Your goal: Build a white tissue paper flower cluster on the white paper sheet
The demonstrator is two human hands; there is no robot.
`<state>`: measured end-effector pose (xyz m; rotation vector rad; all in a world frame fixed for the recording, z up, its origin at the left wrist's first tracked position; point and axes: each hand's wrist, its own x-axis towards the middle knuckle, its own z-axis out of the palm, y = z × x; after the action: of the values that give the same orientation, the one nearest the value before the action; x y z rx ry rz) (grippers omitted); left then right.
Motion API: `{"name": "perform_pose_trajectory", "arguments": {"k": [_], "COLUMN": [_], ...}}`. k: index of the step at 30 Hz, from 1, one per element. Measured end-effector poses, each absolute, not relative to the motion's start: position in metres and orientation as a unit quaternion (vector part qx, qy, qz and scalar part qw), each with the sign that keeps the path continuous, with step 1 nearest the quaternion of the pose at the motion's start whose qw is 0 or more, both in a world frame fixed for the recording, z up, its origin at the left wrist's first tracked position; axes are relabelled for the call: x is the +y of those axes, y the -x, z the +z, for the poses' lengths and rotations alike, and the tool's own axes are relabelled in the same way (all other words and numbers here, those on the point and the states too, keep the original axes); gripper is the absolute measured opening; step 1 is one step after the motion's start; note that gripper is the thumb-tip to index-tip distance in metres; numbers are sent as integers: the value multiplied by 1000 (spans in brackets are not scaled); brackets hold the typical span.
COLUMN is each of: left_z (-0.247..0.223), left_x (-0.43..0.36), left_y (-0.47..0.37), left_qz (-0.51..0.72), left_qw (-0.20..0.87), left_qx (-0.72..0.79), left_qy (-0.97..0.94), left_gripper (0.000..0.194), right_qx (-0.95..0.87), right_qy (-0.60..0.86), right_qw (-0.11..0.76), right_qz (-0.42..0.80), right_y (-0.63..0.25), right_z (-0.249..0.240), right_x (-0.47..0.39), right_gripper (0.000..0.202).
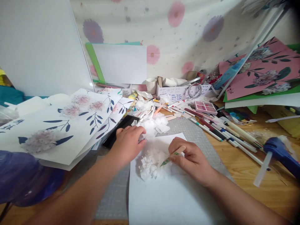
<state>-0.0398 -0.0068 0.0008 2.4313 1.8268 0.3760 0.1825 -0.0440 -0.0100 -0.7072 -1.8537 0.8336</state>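
My right hand [191, 159] pinches a flat wooden craft stick [180, 150], its lower end patterned green. That end touches a ruffled cluster of white tissue paper pieces [150, 167] on a white sheet of paper [159, 200]. My left hand [130, 140] is up and left of the cluster, thumb and fingers curled together at a loose pile of white tissue paper pieces [157, 125]. A bit of white tissue paper seems to be between the fingertips, though it is partly hidden. A dark flat phone-like slab [112, 137] lies behind the left hand.
A grey cutting mat [199, 137] lies under the sheet. Several markers [211, 128] and a blue glue gun [278, 153] are on the right. Finished flower pictures [79, 125] lie at left, above a purple object [25, 178]. Paper cups [151, 86] and a pink palette [205, 107] stand behind.
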Motion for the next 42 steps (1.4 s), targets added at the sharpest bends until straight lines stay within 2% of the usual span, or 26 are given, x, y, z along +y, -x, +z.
{"name": "perform_pose_trajectory", "arguments": {"k": [7,11,22,28,33,42], "left_z": [-3,-2,-2,5,8,-3], "left_x": [-7,-8,-1,-19,-56,-74], "left_y": [28,27,36,37,33,31], "left_qz": [118,128,207,249,302,232], "left_qw": [-20,-30,36,76,37,18], "left_qx": [574,562,593,574,449,442], "left_qy": [-810,-817,-777,-776,-840,-866], "left_gripper": [22,9,13,12,17,22], "right_qx": [-681,-646,-616,-612,-629,-761], "right_qy": [361,397,421,420,393,306], "right_qw": [501,518,535,539,553,493], "right_qz": [394,397,397,398,380,291], "right_y": [-188,-188,-188,-188,-188,-179], "right_z": [-11,-12,-9,-13,-13,-8], "right_x": [-43,-41,-41,-39,-41,-47], "right_gripper": [19,15,15,14,11,21]}}
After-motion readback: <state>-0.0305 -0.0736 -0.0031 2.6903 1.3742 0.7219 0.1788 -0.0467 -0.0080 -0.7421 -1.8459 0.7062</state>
